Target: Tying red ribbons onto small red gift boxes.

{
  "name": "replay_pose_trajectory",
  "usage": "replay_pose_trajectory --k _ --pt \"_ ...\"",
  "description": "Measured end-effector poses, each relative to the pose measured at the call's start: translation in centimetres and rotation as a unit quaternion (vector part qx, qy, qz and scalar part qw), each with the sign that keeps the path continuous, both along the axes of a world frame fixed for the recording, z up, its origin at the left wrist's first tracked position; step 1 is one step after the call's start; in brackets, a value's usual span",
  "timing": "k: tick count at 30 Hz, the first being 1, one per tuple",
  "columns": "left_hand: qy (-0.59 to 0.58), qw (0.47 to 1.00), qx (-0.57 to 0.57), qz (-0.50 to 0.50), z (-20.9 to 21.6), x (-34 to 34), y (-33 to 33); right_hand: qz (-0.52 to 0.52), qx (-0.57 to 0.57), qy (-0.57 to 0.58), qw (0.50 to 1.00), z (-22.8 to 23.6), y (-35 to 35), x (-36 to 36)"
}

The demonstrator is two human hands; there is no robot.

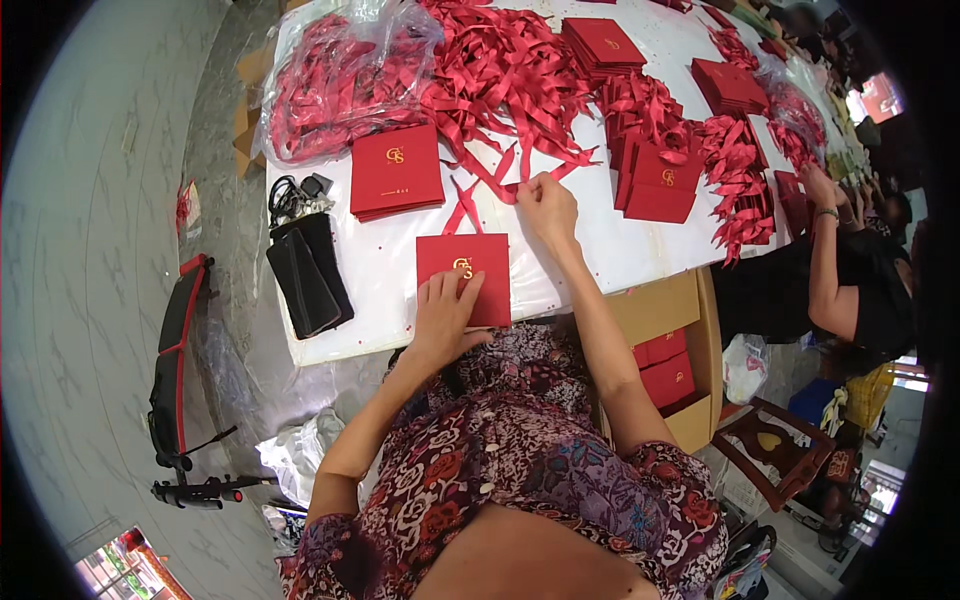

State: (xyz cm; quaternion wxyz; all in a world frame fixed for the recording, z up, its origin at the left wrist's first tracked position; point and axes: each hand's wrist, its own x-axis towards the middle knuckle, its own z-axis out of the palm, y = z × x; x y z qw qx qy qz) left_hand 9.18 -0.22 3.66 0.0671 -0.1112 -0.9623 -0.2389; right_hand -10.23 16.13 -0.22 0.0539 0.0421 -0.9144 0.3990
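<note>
Flat on the table in front of me lies a square red card folder (493, 255) with a gold emblem. My left hand (445, 312) rests on its lower part, fingers stretched over the surface and thumb by the near edge. Beyond the folder's far edge lie crossed ends of red ribbon (463, 207). My right hand (549, 212) is closed in a pinch on a red ribbon (505, 190) at the near side of a big ribbon heap (500, 70). A stack of similar red folders (396, 172) sits to the left of these ribbons.
A clear plastic bag of ribbons (345, 85) lies far left, with a black pouch (310, 275) and cables (293, 197) nearer. More folders with ribbons (660, 185) stand right. Below the table edge, a cardboard box (703, 345) holds red folders. Another person's arm (826, 250) reaches in from the right.
</note>
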Motion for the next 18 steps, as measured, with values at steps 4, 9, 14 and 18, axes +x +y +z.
replay_pose_trajectory --k 4,9,14,18 --pt "0.025 0.998 0.061 0.018 -0.3 -2.2 -0.3 0.072 -0.067 0.060 0.993 3.0 0.6 3.1" --pt "-0.224 0.794 0.555 0.105 -1.5 -6.4 0.1 0.275 -0.023 0.151 0.949 4.6 1.0 8.1" --pt "-0.318 0.668 0.662 0.121 -1.6 -8.2 0.4 0.360 -0.017 0.164 0.918 4.6 1.1 11.0" --pt "-0.244 0.658 0.696 0.155 -2.4 -7.9 -0.1 0.394 -0.019 0.073 0.916 4.3 1.8 11.3"
